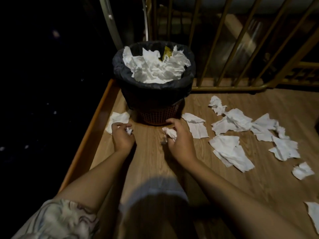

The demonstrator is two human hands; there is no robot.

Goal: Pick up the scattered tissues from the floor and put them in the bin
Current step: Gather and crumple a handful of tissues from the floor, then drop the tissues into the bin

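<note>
A brown mesh bin (156, 116) with a black liner stands on the wood-grain floor, piled high with white tissues (155, 66) and a yellow wrapper. My left hand (121, 135) is closed on a small crumpled tissue (129, 131) just left of the bin's base. My right hand (179, 137) grips a crumpled tissue (170, 132) in front of the bin. One flat tissue (119, 119) lies by my left hand. Several more tissues (231, 121) are scattered to the right of the bin.
A gold metal railing (224, 49) runs behind the bin and along the back right. A raised wooden edge (89, 135) borders the floor on the left, with darkness beyond it. My patterned sleeve and knees fill the lower part of the view.
</note>
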